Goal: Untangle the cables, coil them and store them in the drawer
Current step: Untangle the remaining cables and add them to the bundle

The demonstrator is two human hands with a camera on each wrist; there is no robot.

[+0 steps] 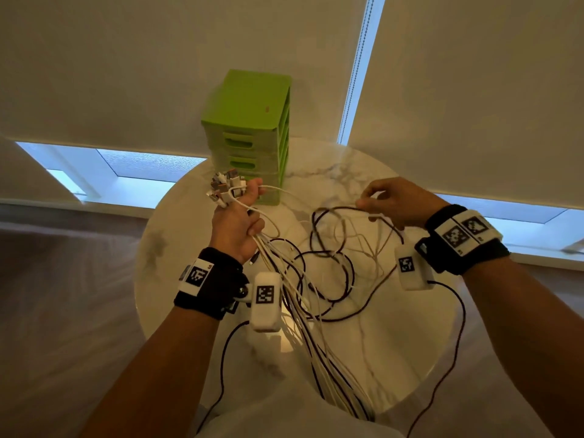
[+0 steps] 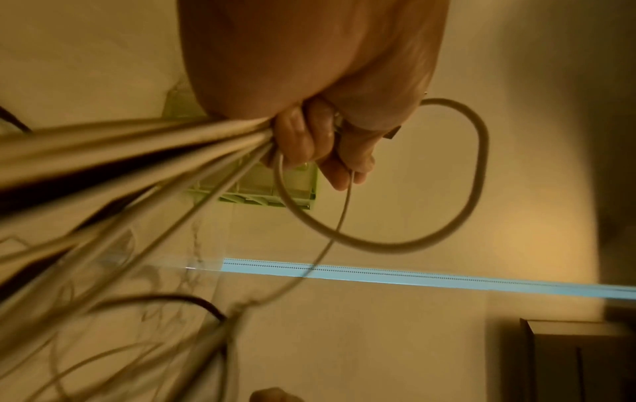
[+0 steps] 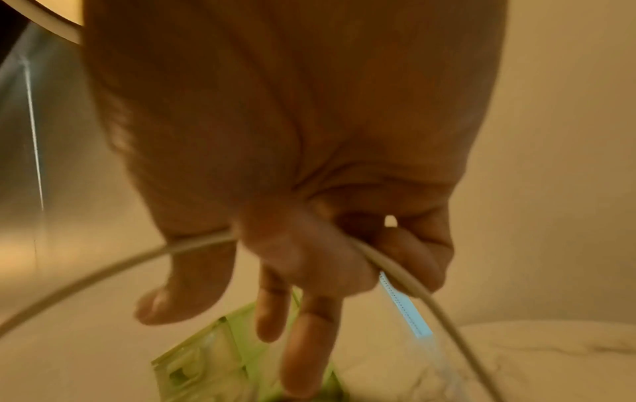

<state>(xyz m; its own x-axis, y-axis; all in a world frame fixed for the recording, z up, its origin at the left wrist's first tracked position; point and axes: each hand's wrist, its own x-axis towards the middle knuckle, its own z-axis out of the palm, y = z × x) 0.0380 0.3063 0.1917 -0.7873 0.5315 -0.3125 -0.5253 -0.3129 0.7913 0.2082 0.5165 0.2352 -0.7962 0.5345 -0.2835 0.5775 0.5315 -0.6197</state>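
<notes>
My left hand [image 1: 240, 216] grips a bundle of white and black cables [image 1: 297, 298], raised above the round marble table [image 1: 395, 343]. Their plug ends [image 1: 226, 188] stick up out of the fist. In the left wrist view the fingers [image 2: 306, 141] curl round the bundle [image 2: 137, 147], and one white loop [image 2: 447, 217] hangs beside them. My right hand [image 1: 388, 200] holds a single white cable [image 3: 395, 272] between curled fingers; its index finger [image 3: 309, 340] points out. Loose tangled loops [image 1: 331, 263] hang between the hands. The green drawer unit [image 1: 249, 134] stands behind the left hand, its drawers closed.
The cable tails trail over the table's near edge [image 1: 347, 403] toward my lap. Roller blinds [image 1: 474, 90] with a bead chain [image 1: 357, 67] cover the windows behind the table. Black wires run from the wrist cameras [image 1: 265, 301] down past the table.
</notes>
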